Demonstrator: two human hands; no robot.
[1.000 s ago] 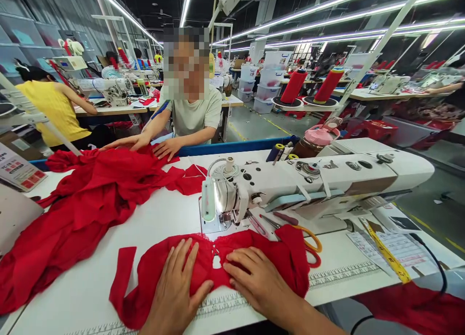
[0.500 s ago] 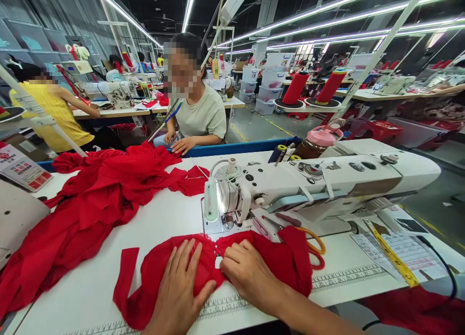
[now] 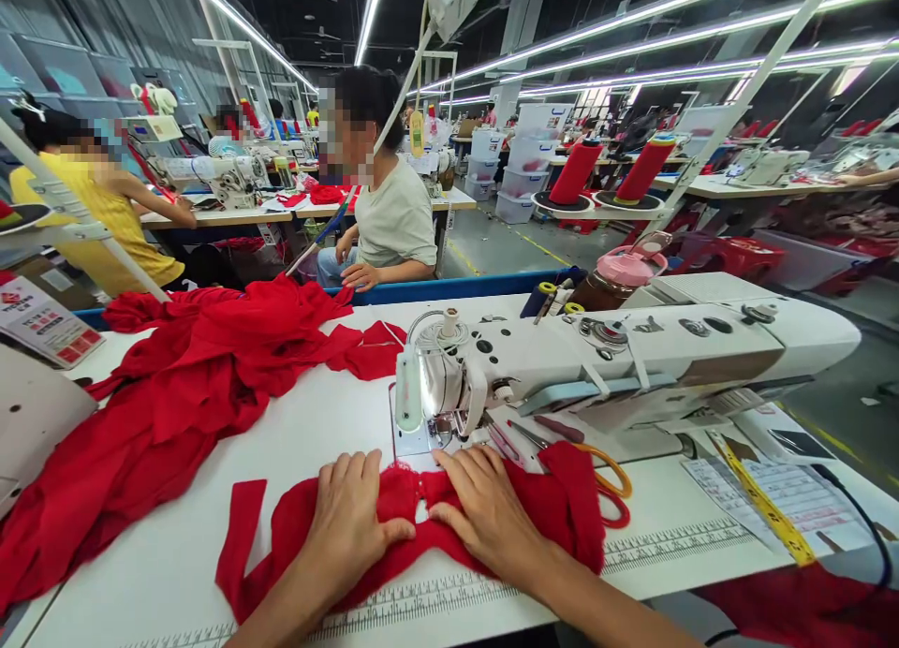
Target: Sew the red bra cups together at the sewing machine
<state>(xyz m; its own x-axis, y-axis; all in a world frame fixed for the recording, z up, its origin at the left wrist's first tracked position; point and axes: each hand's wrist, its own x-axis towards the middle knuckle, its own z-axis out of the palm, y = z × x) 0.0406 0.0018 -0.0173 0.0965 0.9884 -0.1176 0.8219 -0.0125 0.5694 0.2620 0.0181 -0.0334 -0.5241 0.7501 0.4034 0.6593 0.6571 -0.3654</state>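
While both my hands press down on it, a red garment (image 3: pixel 397 508) lies on the white sewing table (image 3: pixel 330 423), just in front of the machine's needle area, a small opening showing at its middle. My left hand (image 3: pixel 353 509) covers one half and my right hand (image 3: pixel 488 508) the other, thumbs spread away from the fingers, neither closed on the cloth. A measuring scale (image 3: pixel 421 599) runs along the table's near edge, partly beneath the fabric. Beyond my fingertips stands the white sewing machine (image 3: pixel 548 353); orange-handled scissors (image 3: pixel 627 482) lie by the garment's right end. Heaped red fabric (image 3: pixel 203 376) covers the table's left side, and across from me sits a co-worker in a pale shirt (image 3: pixel 404 219), head turned aside.
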